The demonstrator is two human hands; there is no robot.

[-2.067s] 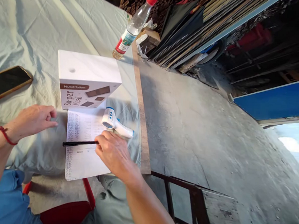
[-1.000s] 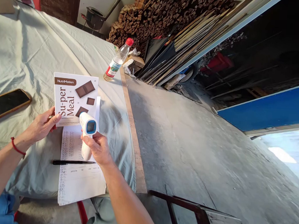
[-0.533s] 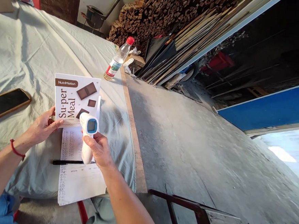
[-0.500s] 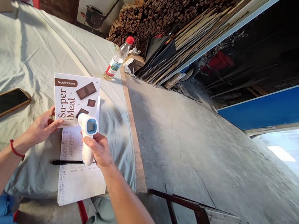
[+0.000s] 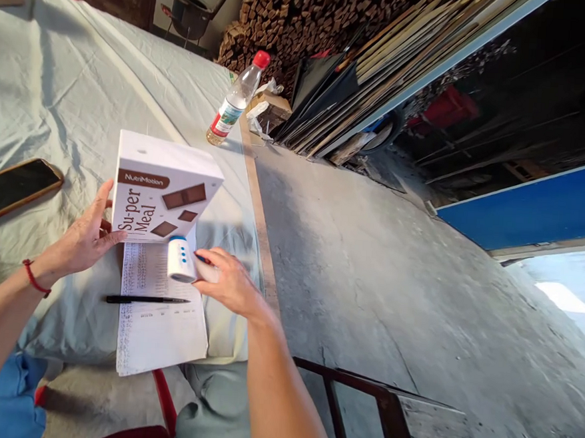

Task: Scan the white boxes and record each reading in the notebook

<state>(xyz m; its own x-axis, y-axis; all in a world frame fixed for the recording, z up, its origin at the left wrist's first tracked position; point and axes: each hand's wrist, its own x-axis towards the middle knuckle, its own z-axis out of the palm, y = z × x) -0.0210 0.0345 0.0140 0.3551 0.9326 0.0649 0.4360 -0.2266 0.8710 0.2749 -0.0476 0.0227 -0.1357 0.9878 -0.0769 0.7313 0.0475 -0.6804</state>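
My left fingers [image 5: 102, 199] clamp the lower left corner of the box [image 5: 176, 161] (thumb in front), a smooth white block at the far end of the notebook [image 5: 163, 343]. My right fingers [image 5: 223, 262] grip the handle of the thermometer [image 5: 180, 264], rounded white plastic. Wrinkled cloth [image 5: 80, 97] covers the bench [image 5: 260, 210].

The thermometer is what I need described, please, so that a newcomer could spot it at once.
Start at the pale cloth and find the box in the left hand. Between it and the black pen, the right hand holds the thermometer. Unlike those neighbours, it is gun-shaped, with blue buttons on white.
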